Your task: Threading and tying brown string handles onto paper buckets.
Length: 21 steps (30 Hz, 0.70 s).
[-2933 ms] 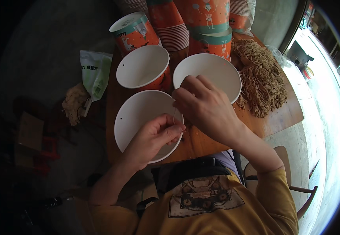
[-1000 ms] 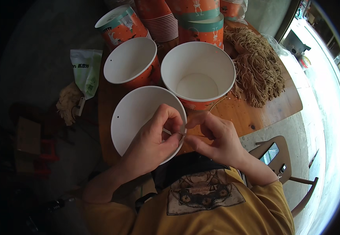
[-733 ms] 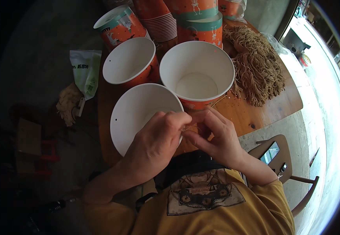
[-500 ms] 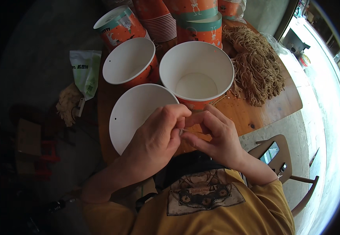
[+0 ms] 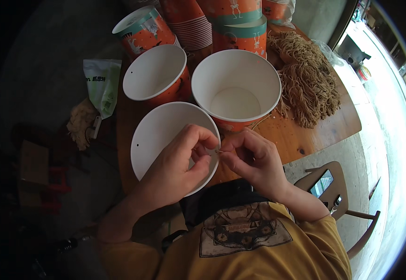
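Note:
Right in front of me, a white-lined paper bucket (image 5: 158, 123) tilts toward me, a small dark hole in its left wall. Over its mouth, my left hand (image 5: 179, 163) has its fingers curled and its thumb apart from the index finger, whose tip is at the right rim. Just outside that rim, my right hand (image 5: 256, 161) is closed, thumb and index finger pinching a thin pale cord end (image 5: 219, 150); most of it is hidden. Behind stand a second bucket (image 5: 233, 77), upright with orange outside, and a third bucket (image 5: 154, 74), tilted, with a hole in its wall.
A heap of tan cords (image 5: 306, 79) lies on the right of the wooden table (image 5: 315, 133). Orange-and-teal buckets (image 5: 240, 37) are stacked at the back. A chair (image 5: 343, 186) at right carries a phone (image 5: 322, 183). A white-green bag (image 5: 102, 86) hangs left of the table.
My left thumb and index finger have parted, and that hand has shifted left over the near bucket. My right hand still pinches, now at the rim. More of the near bucket shows.

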Motion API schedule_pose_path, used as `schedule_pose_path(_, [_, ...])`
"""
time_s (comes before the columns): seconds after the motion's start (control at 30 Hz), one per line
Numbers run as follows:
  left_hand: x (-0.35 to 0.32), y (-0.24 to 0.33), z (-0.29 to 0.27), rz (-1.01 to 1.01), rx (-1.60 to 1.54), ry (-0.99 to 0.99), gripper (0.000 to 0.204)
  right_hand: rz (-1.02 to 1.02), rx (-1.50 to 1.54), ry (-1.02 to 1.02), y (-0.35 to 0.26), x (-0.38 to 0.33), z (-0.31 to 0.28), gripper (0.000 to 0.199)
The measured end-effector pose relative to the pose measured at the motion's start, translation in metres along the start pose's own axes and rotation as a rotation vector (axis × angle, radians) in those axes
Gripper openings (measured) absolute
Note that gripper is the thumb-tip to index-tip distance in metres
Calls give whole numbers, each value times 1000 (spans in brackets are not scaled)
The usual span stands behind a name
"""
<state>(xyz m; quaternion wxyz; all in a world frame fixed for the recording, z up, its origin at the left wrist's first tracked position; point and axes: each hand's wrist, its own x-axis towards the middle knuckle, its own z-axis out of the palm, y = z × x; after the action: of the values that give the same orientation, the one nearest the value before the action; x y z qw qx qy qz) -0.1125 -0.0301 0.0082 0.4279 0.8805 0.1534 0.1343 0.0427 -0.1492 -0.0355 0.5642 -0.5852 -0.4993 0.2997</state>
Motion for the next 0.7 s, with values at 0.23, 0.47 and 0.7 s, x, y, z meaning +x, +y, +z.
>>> schedule_pose_path(0.23, [-2,-1,4,-179,-251,29,16,1,-33,-2,-4,0,0,9])
schedule_pose_path(0.47, [-2,2,3,-100,-126,30,13,-45,-92,-18,-7,0,0,10])
schedule_pose_path(0.7, [-2,3,-1,-46,-71,21,12,-14,-75,-73,-11,1,-1,11])
